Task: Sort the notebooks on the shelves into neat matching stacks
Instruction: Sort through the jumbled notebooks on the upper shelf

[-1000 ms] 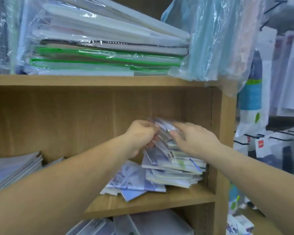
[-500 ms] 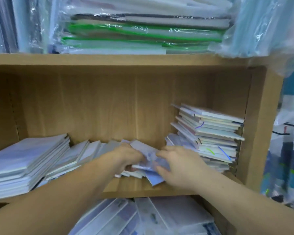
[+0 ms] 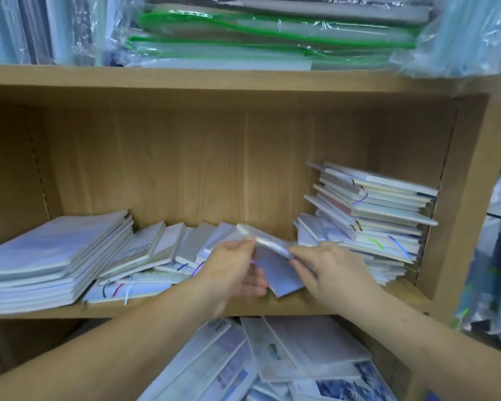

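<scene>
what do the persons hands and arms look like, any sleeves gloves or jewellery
The left hand and right hand are bare: no gloves, rings or watch in view. The left forearm and right forearm are bare too, with no sleeve showing up to the picture's edge.

Tall stack [image 3: 370, 218] right of leaning notebooks [image 3: 162, 250]

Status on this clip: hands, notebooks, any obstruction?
Left hand, right hand both gripping small pale-blue notebooks, mid wooden shelf. Slumped notebook row close left, uneven notebook stack close right.
</scene>
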`<state>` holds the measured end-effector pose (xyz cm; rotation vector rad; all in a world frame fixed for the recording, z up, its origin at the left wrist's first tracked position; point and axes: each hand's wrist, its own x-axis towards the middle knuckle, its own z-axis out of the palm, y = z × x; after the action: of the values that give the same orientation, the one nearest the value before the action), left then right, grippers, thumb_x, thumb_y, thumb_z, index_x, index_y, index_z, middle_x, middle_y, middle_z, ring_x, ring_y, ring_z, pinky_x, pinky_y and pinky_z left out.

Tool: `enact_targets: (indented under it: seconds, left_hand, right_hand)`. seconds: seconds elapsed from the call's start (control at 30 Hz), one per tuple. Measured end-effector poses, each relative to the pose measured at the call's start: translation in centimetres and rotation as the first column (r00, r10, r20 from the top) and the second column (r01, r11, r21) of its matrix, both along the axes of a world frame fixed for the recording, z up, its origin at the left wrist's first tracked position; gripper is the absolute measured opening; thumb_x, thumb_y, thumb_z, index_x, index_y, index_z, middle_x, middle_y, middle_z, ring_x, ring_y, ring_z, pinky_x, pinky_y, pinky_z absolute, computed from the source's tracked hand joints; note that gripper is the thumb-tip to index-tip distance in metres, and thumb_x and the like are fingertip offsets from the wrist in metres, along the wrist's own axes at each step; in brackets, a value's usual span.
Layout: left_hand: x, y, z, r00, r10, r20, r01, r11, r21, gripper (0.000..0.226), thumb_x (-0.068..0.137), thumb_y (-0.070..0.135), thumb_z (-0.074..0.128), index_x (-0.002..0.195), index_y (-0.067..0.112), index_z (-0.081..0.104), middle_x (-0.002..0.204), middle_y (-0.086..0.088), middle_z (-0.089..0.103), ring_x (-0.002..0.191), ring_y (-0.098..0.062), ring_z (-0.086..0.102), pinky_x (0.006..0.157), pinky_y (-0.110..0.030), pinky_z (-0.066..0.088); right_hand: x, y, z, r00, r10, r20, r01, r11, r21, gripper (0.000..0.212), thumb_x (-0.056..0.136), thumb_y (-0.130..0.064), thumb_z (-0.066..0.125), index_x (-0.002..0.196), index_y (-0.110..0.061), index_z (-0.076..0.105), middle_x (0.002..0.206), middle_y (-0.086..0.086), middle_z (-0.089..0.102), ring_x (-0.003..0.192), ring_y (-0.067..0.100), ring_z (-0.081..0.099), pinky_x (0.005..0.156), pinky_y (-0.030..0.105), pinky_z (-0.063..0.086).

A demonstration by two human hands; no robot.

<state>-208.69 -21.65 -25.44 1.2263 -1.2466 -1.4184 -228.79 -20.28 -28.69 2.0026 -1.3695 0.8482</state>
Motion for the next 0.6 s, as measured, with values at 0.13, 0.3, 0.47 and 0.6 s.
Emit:
enact_targets:
  seconds: [0.13, 0.3, 0.47, 0.6]
  left_hand:
    - [-0.8, 0.7, -3.2, 0.990, 0.081, -0.119, -0.061, 0.985, 0.160, 0.051, 0.103, 0.053, 0.050, 0.108, 0.003, 0.058, 0.101, -0.026, 0.073, 0.088, -0.036, 0.076, 0.085, -0.050, 0.062]
    - [-2.1, -0.4, -3.9, 0.942, 0.064, -0.330, 0.014, 0.973, 0.229, 0.039, 0.096, 0.041, 0.066, 0.113, 0.005, 0.065, 0.104, -0.024, 0.075, 0.093, -0.036, 0.076, 0.089, -0.050, 0.060]
    - [-3.1, 0.4, -4.0, 0.953, 0.114, -0.280, -0.063, 0.981, 0.184, 0.038, 0.077, -0.015, 0.062, 0.113, -0.004, 0.061, 0.100, -0.030, 0.073, 0.080, -0.043, 0.076, 0.074, -0.057, 0.063]
    - [-2.4, 1.1, -3.0, 0.958, 0.158, -0.240, -0.144, 0.987, 0.074, 0.051, 0.064, -0.012, 0.067, 0.112, 0.004, 0.065, 0.094, -0.022, 0.076, 0.078, -0.037, 0.077, 0.070, -0.056, 0.064]
  right_hand:
    - [-0.6, 0.1, -1.5, 0.998, -0.006, -0.062, 0.005, 1.000, -0.010, 0.032, 0.097, -0.044, 0.042, 0.095, -0.030, 0.070, 0.059, 0.000, 0.060, 0.056, 0.030, 0.060, 0.043, 0.033, 0.037]
    - [-1.5, 0.8, -2.4, 0.997, 0.064, 0.036, -0.066, 0.997, 0.043, 0.029, 0.097, -0.047, 0.045, 0.099, -0.034, 0.071, 0.068, -0.008, 0.065, 0.069, 0.023, 0.061, 0.049, 0.037, 0.049]
    - [-1.9, 1.3, -4.2, 0.995, 0.085, -0.054, -0.079, 0.991, 0.108, 0.036, 0.095, -0.056, 0.048, 0.102, -0.034, 0.075, 0.091, -0.016, 0.074, 0.077, 0.018, 0.064, 0.063, 0.034, 0.056]
    - [-1.1, 1.8, -4.7, 0.997, 0.023, -0.076, -0.018, 0.997, 0.072, 0.039, 0.088, -0.052, 0.059, 0.116, -0.030, 0.075, 0.108, -0.006, 0.076, 0.093, 0.021, 0.070, 0.075, 0.033, 0.060]
